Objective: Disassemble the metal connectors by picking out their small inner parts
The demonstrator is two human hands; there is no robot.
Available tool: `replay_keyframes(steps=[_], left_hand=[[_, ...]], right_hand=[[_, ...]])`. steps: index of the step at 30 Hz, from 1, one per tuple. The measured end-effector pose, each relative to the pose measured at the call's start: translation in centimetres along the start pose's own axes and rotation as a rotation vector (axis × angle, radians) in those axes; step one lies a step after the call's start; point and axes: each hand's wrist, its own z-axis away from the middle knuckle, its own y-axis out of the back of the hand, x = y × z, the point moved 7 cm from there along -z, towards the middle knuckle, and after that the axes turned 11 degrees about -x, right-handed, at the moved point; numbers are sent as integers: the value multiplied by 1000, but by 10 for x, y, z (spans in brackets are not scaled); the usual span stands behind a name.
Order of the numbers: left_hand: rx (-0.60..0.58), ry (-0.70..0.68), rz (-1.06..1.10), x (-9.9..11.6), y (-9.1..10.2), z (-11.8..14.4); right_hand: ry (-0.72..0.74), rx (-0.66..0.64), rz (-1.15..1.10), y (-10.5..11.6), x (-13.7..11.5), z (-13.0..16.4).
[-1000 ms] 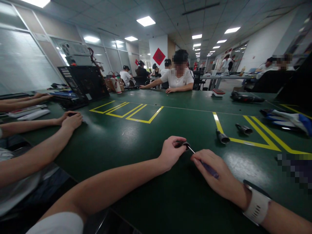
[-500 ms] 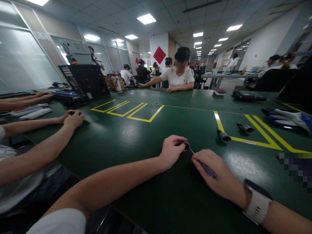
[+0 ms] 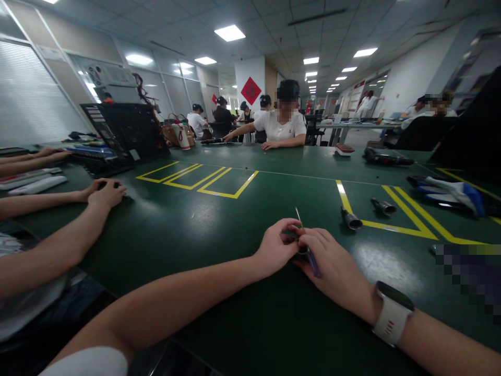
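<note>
My left hand pinches a small dark cylindrical part against the green table. My right hand has closed in beside it and holds a thin screwdriver with a bluish handle. The metal shaft of the screwdriver points up and away, above the part. The two hands touch over the part, which is mostly hidden by my fingers. A white watch sits on my right wrist.
Two more dark cylindrical parts lie by yellow floor-tape lines at right. Gloves and a dark tool sit further right. A neighbour's arms rest at left by an open computer case. A person sits across the table.
My right hand moved left to meet my left hand, and the screwdriver swung from lying low toward the part to pointing upward. The view shifted slightly.
</note>
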Motion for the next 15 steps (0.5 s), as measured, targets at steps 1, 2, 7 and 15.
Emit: replay_keyframes(steps=[1,2,7,15], left_hand=[[-9,-4,-1,1,-1,0],[-15,-3,2,1,-2,-1],[-33,-25,69,5,-5,1],[-58,110,-21,8,-5,5]], right_hand=[[2,-33,30,-3,1,-3],[13,-60,55,-6,1,-5],[112,-25,92,6,8,-12],[-519,287,150,69,137,-4]])
